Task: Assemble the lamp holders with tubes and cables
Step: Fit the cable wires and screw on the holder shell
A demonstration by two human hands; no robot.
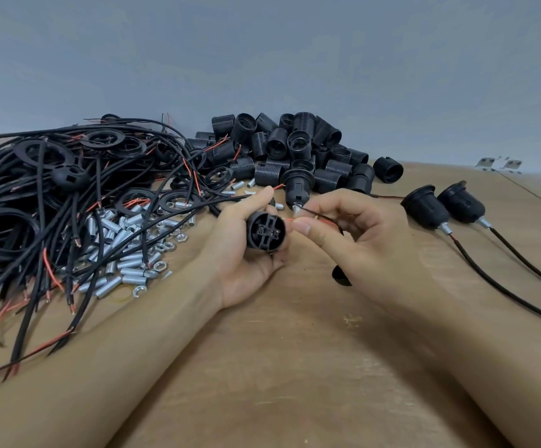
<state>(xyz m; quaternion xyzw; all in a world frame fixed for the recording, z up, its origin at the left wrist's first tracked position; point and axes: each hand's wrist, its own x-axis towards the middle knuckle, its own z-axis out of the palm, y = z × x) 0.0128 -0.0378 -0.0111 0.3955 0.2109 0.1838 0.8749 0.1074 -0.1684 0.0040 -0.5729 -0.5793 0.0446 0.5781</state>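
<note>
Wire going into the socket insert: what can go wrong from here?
1. The right hand pinches only the thin red wire near its tip; it may bend or miss the terminal in the lamp holder insert.
2. The left hand holds the insert in mid-air, unsupported, so it may turn as the wire is pushed.
3. The cable tangle lies close beside the left forearm and may snag.

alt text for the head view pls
A person's left hand grips a black lamp holder while the right hand pinches a red wire at it, with cables, metal tubes and finished holders around.
</note>
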